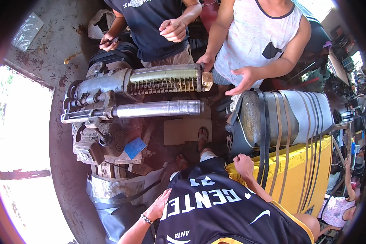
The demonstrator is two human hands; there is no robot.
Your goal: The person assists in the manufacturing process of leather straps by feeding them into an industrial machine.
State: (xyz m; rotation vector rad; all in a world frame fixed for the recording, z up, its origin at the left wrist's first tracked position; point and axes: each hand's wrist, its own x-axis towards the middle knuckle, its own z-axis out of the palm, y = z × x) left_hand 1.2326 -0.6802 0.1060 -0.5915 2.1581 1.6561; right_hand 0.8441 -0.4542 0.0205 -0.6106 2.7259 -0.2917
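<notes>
My left hand (157, 206), with a beaded bracelet (147, 218) at the wrist, lies flat against the side of my black jersey (207, 203), fingers stretched out. It holds nothing. My right hand (244, 165) is curled into a loose fist by the near edge of the yellow box (288, 166), and nothing shows in it. In front of me stands a dirty machine with a long ribbed roller (162, 84) and a smooth metallic cylinder (158, 108). On the yellow box, dark and brown straps (277, 122) run over a grey rounded bundle (250, 118).
A person in a dark shirt (158, 36) holds a small dark tool (112, 41) behind the machine. Beside them, a person in a light tank top (252, 44) reaches toward the bundle. A blue sheet (135, 148) lies by the motor (105, 140). Another person (335, 210) is at far right.
</notes>
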